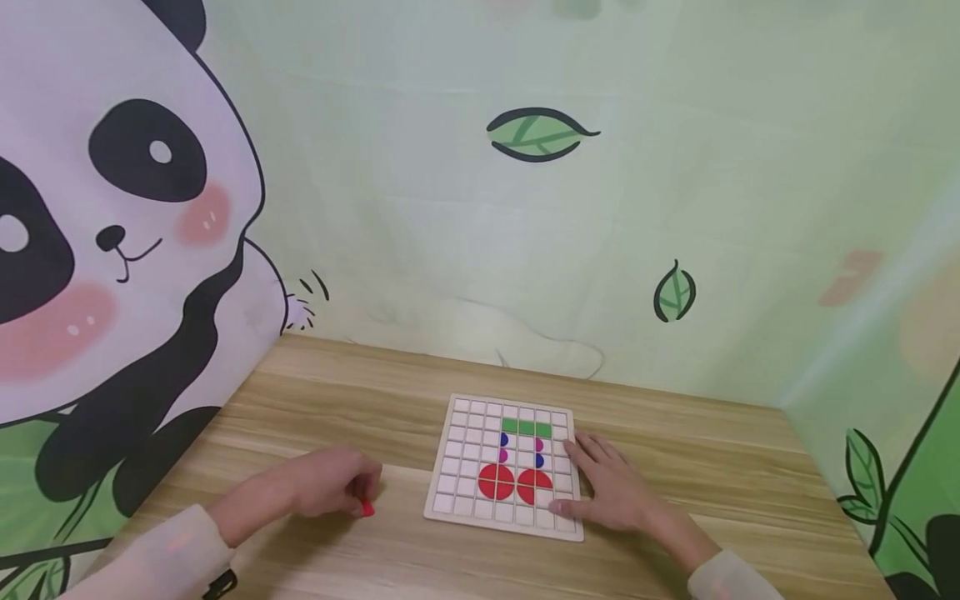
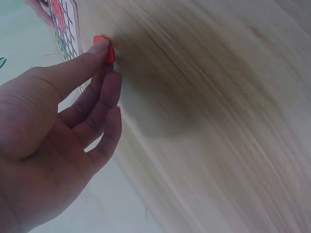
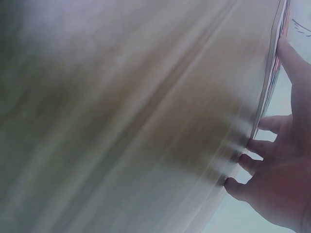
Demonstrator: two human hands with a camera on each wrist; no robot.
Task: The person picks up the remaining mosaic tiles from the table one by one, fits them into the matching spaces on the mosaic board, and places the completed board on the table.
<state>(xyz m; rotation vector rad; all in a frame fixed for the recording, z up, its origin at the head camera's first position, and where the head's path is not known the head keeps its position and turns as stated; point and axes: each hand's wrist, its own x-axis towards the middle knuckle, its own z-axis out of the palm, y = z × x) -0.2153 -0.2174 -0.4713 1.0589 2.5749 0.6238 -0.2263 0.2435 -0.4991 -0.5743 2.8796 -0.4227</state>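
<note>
Between thumb and forefinger, my left hand (image 1: 333,482) pinches a small red piece (image 2: 111,53) just above the table, left of the board. The square white grid board (image 1: 452,464) lies flat on the table. Green squares (image 1: 527,427) form a row near its top, with blue and magenta half-round pieces (image 1: 503,456) in two columns below. A full red circle (image 1: 496,482) of quarter pieces sits lower left, beside three red quarters (image 1: 533,485). My right hand (image 1: 611,492) rests at the board's right side, thumb over its lower right cells, fingers spread along the edge.
A wood-grain table (image 1: 322,367) carries the board. Behind it hangs a pale green backdrop (image 1: 420,208) with printed leaves, and a large printed panda (image 1: 150,275) covers the left side. Something small and black (image 1: 220,585) shows under the left sleeve.
</note>
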